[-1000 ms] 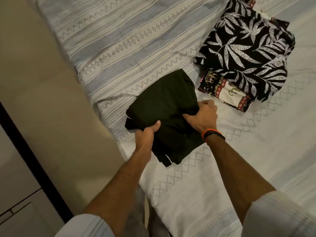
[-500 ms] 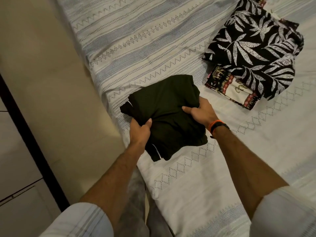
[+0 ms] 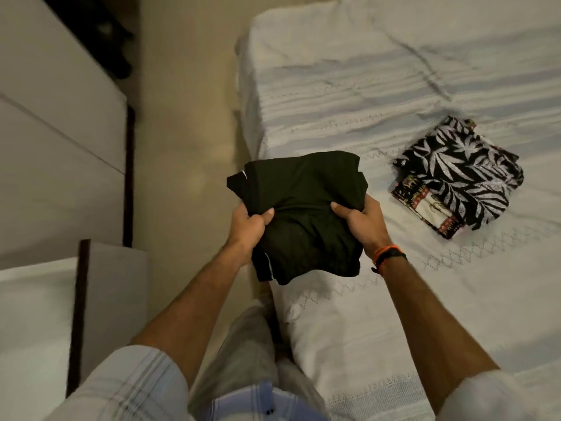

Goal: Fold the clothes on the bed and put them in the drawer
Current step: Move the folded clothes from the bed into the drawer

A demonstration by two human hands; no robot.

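A folded black garment (image 3: 303, 208) hangs in the air over the bed's left edge, held from both sides. My left hand (image 3: 247, 229) grips its left side with the thumb on top. My right hand (image 3: 362, 224) grips its right side, an orange and black band on the wrist. On the bed (image 3: 394, 86) to the right lies a folded black shirt with white leaves (image 3: 461, 174), on top of a smaller patterned red and cream cloth (image 3: 425, 208).
White drawer fronts (image 3: 54, 147) with dark edges stand at the left, across a strip of beige floor (image 3: 188, 117). A white cabinet top (image 3: 33, 329) sits at the lower left. My legs are beside the bed's edge.
Both hands have lifted the black garment off the bed and carried it leftward to the bed's edge. The view has swung left, bringing the drawer fronts into sight.
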